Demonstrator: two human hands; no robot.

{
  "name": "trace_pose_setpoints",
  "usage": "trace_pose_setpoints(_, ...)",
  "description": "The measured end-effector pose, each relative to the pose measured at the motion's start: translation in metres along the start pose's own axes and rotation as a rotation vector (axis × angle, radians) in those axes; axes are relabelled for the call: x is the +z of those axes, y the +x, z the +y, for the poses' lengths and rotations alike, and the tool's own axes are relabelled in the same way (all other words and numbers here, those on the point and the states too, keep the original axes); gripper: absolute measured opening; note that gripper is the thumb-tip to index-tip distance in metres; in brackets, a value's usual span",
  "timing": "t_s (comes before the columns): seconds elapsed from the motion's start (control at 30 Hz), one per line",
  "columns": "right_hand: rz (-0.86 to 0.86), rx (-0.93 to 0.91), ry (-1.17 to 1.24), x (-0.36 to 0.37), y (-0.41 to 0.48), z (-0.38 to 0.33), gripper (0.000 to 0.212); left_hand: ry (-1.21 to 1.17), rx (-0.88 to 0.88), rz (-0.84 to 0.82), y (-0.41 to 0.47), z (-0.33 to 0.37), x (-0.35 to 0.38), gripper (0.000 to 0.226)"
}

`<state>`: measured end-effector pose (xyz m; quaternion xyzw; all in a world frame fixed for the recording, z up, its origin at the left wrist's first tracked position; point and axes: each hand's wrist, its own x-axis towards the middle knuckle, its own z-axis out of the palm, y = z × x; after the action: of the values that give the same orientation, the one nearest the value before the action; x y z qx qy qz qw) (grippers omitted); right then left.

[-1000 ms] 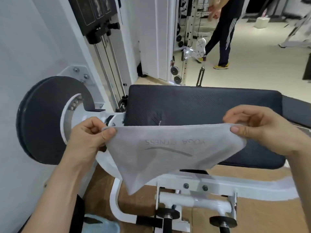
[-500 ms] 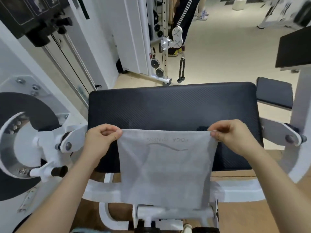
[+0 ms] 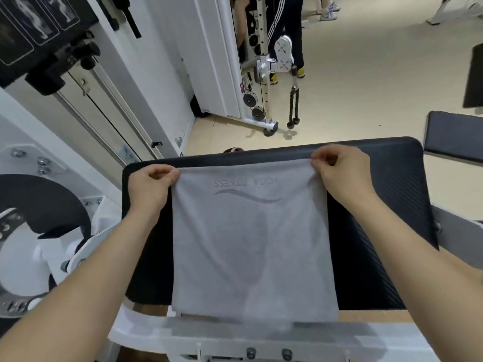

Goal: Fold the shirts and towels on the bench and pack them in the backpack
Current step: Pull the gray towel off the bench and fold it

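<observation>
**Squarely on the pad: grey towel pinned at its two far corners**

Flat across the black bench pad (image 3: 386, 205) lies a pale grey towel (image 3: 253, 252). Its far edge sits just short of the pad's far rim, and its near edge hangs slightly past the pad's front, over the white steel frame (image 3: 235, 338). Lettering and a wavy line run along the far end of the cloth, upside down from this view. The left hand (image 3: 151, 186) pinches the far left corner between thumb and curled fingers. The right hand (image 3: 342, 176) does the same at the far right corner, so the far edge is drawn straight between them. Both forearms reach out over the pad on either side of the towel.

The pad is ribbed, dark and rounded at the corners, with bare strips showing left and right of the cloth. A second, smaller dark pad (image 3: 454, 137) stands apart to the right. To the left is a large black disc (image 3: 39, 205) on a white bolted bracket.

Beyond the bench the beige floor (image 3: 379, 82) opens out. A white cable machine (image 3: 264, 74) stands there with small black pulleys, and a black rope handle (image 3: 293, 105) hangs beside it. Behind it are the legs of a person in dark striped trousers (image 3: 287, 22). A black placard (image 3: 34, 22) with figures hangs at upper left.
</observation>
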<state>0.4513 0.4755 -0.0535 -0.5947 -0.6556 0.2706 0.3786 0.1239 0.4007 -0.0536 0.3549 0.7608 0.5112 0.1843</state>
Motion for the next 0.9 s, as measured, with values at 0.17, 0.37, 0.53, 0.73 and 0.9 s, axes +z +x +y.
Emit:
trace_pose_setpoints(0.17, 0.034, -0.056, 0.004, 0.011, 0.029, -0.009, 0.023, -0.074, -0.039, 0.042, 0.02, 0.004, 0.012, 0.012)
trace_pose_setpoints(0.37, 0.134, -0.141, -0.046, 0.028, 0.029, -0.001, 0.021, -0.127, -0.047, 0.083, 0.028, -0.004, 0.017, 0.012)
trace_pose_setpoints(0.53, 0.145, -0.19, -0.075, 0.035, 0.026, 0.006, 0.023, -0.052, -0.048, 0.154, 0.032, -0.004, 0.024, 0.006)
trace_pose_setpoints(0.73, 0.006, -0.149, -0.312, 0.023, -0.013, 0.006, 0.059, 0.008, -0.002, 0.102, 0.036, -0.011, 0.02, 0.012)
trace_pose_setpoints(0.9, 0.02, 0.395, 0.163, -0.006, -0.111, 0.024, 0.041, -0.079, -0.009, -0.06, 0.031, -0.007, 0.008, 0.026)
